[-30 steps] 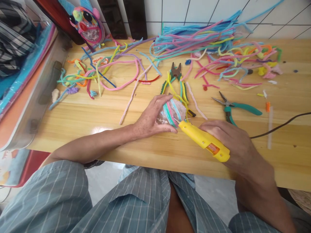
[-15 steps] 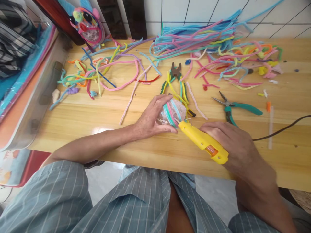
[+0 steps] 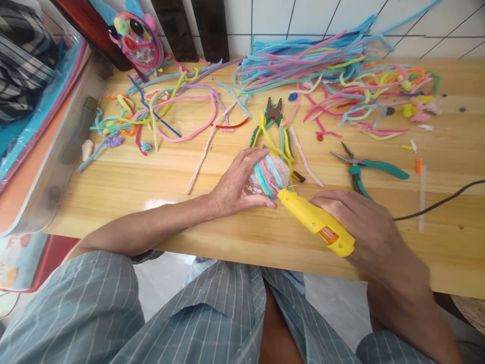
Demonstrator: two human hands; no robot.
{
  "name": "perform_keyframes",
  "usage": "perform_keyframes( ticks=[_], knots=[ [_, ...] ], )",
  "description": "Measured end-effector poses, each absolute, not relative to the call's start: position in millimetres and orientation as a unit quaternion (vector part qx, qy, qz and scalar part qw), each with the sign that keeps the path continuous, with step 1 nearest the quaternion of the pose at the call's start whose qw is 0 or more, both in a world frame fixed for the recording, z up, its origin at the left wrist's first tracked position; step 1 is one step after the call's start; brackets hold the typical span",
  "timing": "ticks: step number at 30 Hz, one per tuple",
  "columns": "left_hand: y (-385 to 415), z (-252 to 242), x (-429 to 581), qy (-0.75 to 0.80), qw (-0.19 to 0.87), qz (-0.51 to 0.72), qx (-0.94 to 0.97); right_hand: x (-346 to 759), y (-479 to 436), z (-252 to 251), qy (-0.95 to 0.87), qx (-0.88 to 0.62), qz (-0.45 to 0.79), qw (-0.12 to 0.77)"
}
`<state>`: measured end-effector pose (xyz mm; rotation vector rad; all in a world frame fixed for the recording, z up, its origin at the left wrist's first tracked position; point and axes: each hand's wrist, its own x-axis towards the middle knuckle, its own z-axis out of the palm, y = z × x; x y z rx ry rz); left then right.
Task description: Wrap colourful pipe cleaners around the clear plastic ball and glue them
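Observation:
Low over the wooden table, my left hand is wrapped round a clear, rounded plastic piece, perhaps part of a bottle. Green, pink and light blue pipe cleaners band it, and a yellow pipe cleaner trails from its far side. In my right hand is a yellow glue gun, its nozzle tip at the banded strips; whether it touches them I cannot tell. Just beyond the piece lie yellow-green pliers with jaws pointing away. Teal needle-nose pliers rest to the right.
A big bundle of pipe cleaners lies at the back by the tiled wall. Loose pieces spread left, more right. A finished-looking colourful figure stands back left. A glue stick and a dark cord lie at the right.
The glue gun's rear end has shifted very slightly left with my right hand. My left hand and the plastic piece stay in place.

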<state>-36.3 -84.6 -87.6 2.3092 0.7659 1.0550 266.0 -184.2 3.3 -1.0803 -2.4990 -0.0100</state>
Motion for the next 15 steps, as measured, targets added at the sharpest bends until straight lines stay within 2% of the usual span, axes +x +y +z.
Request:
perform_keyframes(
  ticks=[15],
  knots=[
    [-86.3, -88.5, -36.5, 0.303, 0.227, 0.366, 0.85, 265.1, -186.4, 7.4, -0.898, -0.389, 0.003, 0.206]
  ],
)
